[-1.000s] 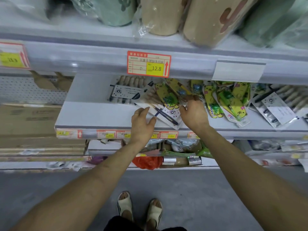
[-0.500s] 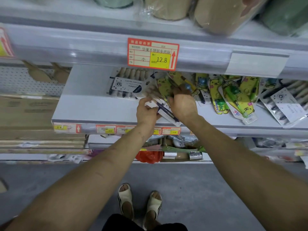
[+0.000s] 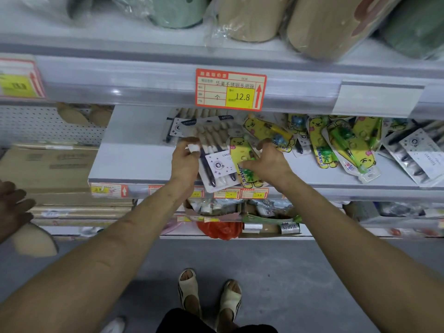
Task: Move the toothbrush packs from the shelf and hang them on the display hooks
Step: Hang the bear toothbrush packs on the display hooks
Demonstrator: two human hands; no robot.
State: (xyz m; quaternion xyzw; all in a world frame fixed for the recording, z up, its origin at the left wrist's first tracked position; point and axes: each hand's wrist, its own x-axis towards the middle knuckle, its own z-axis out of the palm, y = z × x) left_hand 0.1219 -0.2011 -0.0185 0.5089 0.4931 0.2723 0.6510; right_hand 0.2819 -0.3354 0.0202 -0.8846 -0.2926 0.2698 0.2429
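At frame centre we noted the left hand [image 3: 185, 163] gripping a white toothbrush pack [image 3: 217, 165], and the right hand [image 3: 270, 163] gripping a yellow toothbrush pack [image 3: 242, 152].

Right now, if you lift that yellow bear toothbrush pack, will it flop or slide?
Probably fairly stiff: the yellow bear toothbrush pack looks like flat card under a clear blister. Likely light, since the right hand pinches it with thumb and fingers. Its glossy plastic might slide on the white multi-brush pack beside it.
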